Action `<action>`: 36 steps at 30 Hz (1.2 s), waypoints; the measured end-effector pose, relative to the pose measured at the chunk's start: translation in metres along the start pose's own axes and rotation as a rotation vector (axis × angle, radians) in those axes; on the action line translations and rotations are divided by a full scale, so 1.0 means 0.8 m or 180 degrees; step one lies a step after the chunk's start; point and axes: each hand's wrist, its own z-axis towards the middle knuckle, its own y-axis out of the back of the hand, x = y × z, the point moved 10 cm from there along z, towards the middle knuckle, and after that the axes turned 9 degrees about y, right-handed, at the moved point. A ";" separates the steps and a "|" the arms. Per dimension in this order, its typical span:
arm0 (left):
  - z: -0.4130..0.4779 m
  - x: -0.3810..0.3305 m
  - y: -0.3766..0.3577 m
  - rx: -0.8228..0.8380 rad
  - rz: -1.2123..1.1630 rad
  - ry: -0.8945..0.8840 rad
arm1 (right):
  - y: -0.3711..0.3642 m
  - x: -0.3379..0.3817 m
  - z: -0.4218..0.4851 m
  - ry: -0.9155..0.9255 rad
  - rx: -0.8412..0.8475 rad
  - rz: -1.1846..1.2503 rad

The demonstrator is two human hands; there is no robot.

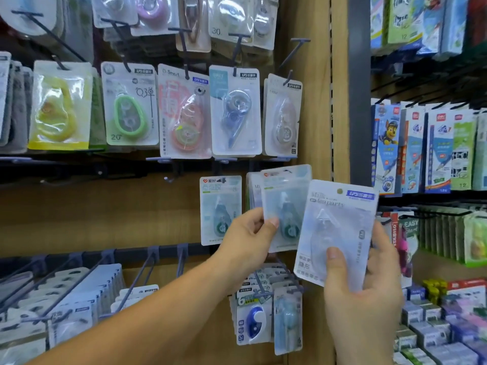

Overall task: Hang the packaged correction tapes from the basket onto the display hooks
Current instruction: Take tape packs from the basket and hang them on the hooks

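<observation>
Head view puts me in front of the wooden display panel (147,214), and I see both hands raised near its right edge. The left hand (247,238) pinches a teal correction tape pack (286,206) at its lower left corner, thumb pressed on the front and the other fingers curled behind. That pack stands upright against the panel and overlaps another pack behind it (253,188). I cannot tell whether its top hole sits on a hook. Just beside it to the left, a similar hanging teal pack (220,209) is on the panel. The right hand (369,280) grips a pale correction tape pack (340,227), thumb across the lower front, fingers wrapped round the back and right side. This pack tilts slightly, top leaning right, and its left edge overlaps the pack in the left hand. Above, a row of packs (234,111) hangs on dark hooks (238,48). A short hook (171,177) juts out left of the hanging teal pack. Below the hands, more packs (254,320) hang near the panel's lower right corner.
</observation>
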 end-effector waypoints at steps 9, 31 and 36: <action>-0.055 0.008 0.087 -0.0341 -0.0118 0.0238 | -0.014 0.030 -0.021 -0.0191 0.0414 -0.0025; 0.004 0.050 0.188 -0.1529 0.0660 0.0692 | -0.056 0.033 0.021 -0.0252 0.0757 -0.0370; -0.019 0.031 0.193 -0.1892 0.1192 0.0253 | -0.062 0.007 0.015 -0.0473 0.1058 -0.0285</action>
